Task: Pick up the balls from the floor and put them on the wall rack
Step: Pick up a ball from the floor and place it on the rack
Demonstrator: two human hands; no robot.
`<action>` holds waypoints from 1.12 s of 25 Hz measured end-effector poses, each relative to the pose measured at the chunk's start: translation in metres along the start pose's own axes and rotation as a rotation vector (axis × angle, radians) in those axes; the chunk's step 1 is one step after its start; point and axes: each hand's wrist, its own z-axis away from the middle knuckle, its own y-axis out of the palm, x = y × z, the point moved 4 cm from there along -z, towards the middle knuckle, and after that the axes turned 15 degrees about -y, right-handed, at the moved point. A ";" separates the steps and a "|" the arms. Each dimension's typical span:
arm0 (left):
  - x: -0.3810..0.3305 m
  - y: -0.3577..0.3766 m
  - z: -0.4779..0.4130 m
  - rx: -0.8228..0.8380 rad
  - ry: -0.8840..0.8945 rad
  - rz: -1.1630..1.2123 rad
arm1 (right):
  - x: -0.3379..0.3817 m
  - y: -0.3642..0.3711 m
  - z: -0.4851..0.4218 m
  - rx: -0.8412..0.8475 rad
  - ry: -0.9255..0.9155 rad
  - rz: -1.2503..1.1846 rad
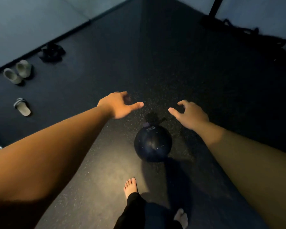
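Note:
A black ball (153, 143) marked "2KG" rests on the dark rubber floor just ahead of my bare feet. My left hand (120, 104) hovers above and to the left of it, fingers spread, holding nothing. My right hand (190, 114) hovers above and to the right, fingers also apart and empty. Both hands are stretched out beyond the ball, clear of its surface. No wall rack is in view.
Grey clogs (17, 71) and a striped slide sandal (22, 107) lie at the left near the wall. Black straps (51, 52) lie by the skirting. A dark rope pile (248, 34) and an upright post (215, 6) stand at the far right. My left foot (130, 186) is just behind the ball.

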 end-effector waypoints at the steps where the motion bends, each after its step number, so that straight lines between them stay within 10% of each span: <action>1: -0.001 0.017 -0.027 0.030 -0.007 -0.016 | -0.013 0.019 -0.020 0.019 0.010 0.001; 16: 0.084 0.428 -0.312 0.281 -0.403 0.297 | -0.235 0.381 -0.195 0.304 0.119 -0.096; 28: 0.103 0.494 -0.340 0.534 -0.729 0.813 | -0.264 0.439 -0.207 0.219 0.183 -0.513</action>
